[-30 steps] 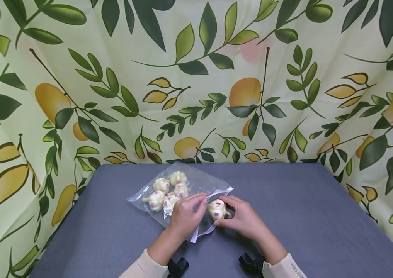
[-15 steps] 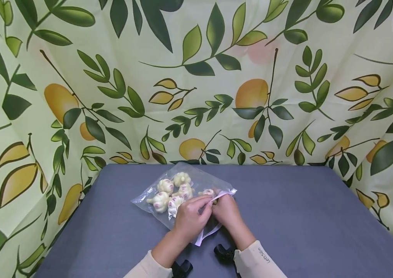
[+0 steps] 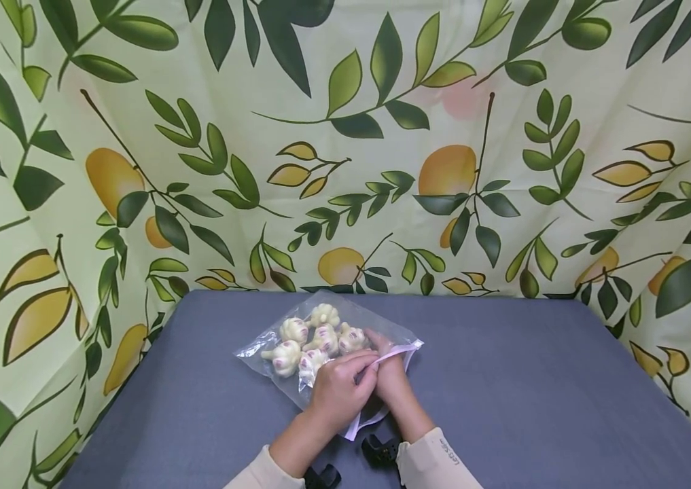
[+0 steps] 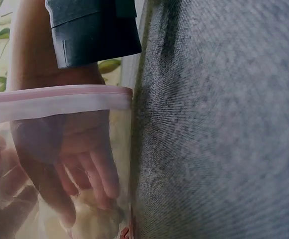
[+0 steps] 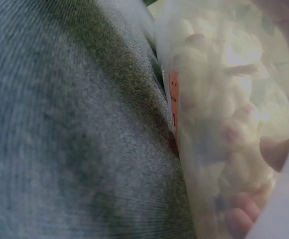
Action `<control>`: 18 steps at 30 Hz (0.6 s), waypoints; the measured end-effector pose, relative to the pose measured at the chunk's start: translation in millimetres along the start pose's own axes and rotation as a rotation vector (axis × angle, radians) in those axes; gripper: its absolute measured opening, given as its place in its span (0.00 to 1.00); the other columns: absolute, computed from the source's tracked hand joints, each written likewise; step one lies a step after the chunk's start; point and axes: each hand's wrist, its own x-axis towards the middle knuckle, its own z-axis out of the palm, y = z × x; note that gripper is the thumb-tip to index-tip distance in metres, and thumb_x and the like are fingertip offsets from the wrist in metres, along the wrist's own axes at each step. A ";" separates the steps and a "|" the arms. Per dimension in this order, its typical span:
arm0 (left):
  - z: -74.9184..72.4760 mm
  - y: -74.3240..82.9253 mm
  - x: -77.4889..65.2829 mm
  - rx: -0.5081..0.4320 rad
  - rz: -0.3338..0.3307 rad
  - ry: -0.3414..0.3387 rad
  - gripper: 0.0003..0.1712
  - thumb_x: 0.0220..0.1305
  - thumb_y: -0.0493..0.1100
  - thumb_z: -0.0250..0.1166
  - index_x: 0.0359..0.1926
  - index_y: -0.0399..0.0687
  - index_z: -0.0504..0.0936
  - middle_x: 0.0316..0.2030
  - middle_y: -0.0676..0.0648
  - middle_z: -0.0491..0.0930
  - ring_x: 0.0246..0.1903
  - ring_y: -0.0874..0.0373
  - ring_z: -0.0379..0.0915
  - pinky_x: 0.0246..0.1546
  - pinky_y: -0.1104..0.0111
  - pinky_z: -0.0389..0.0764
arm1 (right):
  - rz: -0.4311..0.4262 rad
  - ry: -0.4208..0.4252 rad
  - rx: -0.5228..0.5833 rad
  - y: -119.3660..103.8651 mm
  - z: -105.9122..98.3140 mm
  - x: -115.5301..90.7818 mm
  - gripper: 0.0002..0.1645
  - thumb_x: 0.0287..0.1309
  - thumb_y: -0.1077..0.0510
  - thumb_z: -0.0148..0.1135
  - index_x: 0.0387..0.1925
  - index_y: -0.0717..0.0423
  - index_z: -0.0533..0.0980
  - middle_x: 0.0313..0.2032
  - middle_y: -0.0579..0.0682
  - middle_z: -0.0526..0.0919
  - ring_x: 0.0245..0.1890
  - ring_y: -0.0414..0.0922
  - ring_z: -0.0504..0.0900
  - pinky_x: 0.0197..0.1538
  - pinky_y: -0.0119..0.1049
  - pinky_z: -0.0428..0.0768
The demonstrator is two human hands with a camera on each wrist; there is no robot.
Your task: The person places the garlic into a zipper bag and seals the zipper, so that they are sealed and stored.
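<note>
A clear zip bag (image 3: 362, 322) with a pink-white closure strip (image 4: 60, 97) lies on the table, several garlic bulbs (image 3: 285, 358) inside. At its mouth my left hand (image 3: 340, 386) pinches the bag's edge between thumb and fingers. My right hand (image 3: 393, 382) reaches in through the opening, the film covering its fingers. Its fingertips meet a garlic bulb (image 3: 352, 339) with purple marks, beside the other bulbs. Seen from the right wrist, the thumb (image 5: 276, 152) and fingers (image 5: 241, 216) flank that bulb, blurred by the plastic.
The grey-blue cloth-covered table (image 3: 535, 394) spreads around the bag. A leaf-and-fruit patterned curtain (image 3: 345, 170) rises behind it and at both sides. Black wrist mounts (image 3: 378, 449) sit under the wrists, low over the table.
My right hand has carried the garlic bulb from the bag's mouth into the bag, leftward to the other bulbs. The left hand keeps its pinch on the edge; the head view has shifted slightly.
</note>
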 end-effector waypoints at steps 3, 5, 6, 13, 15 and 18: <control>1.3 -0.6 -0.1 0.004 0.006 0.003 0.09 0.54 0.37 0.69 0.38 0.46 0.89 0.38 0.52 0.88 0.41 0.62 0.85 0.43 0.72 0.83 | 0.027 -0.012 0.073 1.3 -0.2 -2.4 0.26 0.51 0.73 0.58 0.55 0.76 0.72 0.51 0.74 0.78 0.53 0.69 0.77 0.57 0.61 0.75; 1.5 -1.1 0.0 0.007 0.012 0.007 0.09 0.53 0.36 0.70 0.38 0.46 0.89 0.38 0.52 0.89 0.41 0.62 0.85 0.43 0.72 0.83 | 0.041 -0.023 0.114 2.5 0.1 -4.2 0.26 0.54 0.73 0.57 0.57 0.77 0.71 0.54 0.76 0.76 0.57 0.70 0.75 0.60 0.62 0.72; 1.3 -1.1 0.1 0.005 0.013 0.008 0.09 0.53 0.36 0.70 0.37 0.46 0.89 0.38 0.52 0.89 0.41 0.62 0.85 0.43 0.72 0.83 | 0.045 -0.029 0.132 3.1 0.2 -5.0 0.27 0.55 0.73 0.56 0.58 0.77 0.70 0.55 0.76 0.75 0.58 0.71 0.73 0.61 0.63 0.71; 1.2 -2.3 -0.2 -0.007 0.011 0.006 0.09 0.53 0.36 0.70 0.37 0.45 0.89 0.38 0.52 0.89 0.41 0.60 0.86 0.43 0.71 0.84 | 0.029 -0.059 0.136 6.1 -0.9 -8.2 0.30 0.56 0.72 0.57 0.61 0.78 0.66 0.59 0.76 0.71 0.62 0.71 0.69 0.65 0.63 0.67; 1.0 -2.5 -0.1 -0.008 0.005 0.004 0.08 0.53 0.36 0.70 0.37 0.45 0.89 0.37 0.52 0.89 0.41 0.60 0.86 0.43 0.72 0.83 | 0.028 -0.065 0.120 6.6 -1.8 -7.7 0.29 0.57 0.72 0.57 0.61 0.77 0.66 0.59 0.75 0.72 0.61 0.71 0.70 0.64 0.63 0.68; 0.2 -2.8 0.5 -0.010 -0.002 0.004 0.08 0.54 0.36 0.70 0.37 0.45 0.89 0.37 0.52 0.89 0.40 0.61 0.86 0.43 0.72 0.84 | 0.058 -0.074 0.120 6.7 -4.3 -7.3 0.29 0.58 0.72 0.56 0.62 0.75 0.68 0.59 0.73 0.74 0.61 0.69 0.72 0.64 0.61 0.69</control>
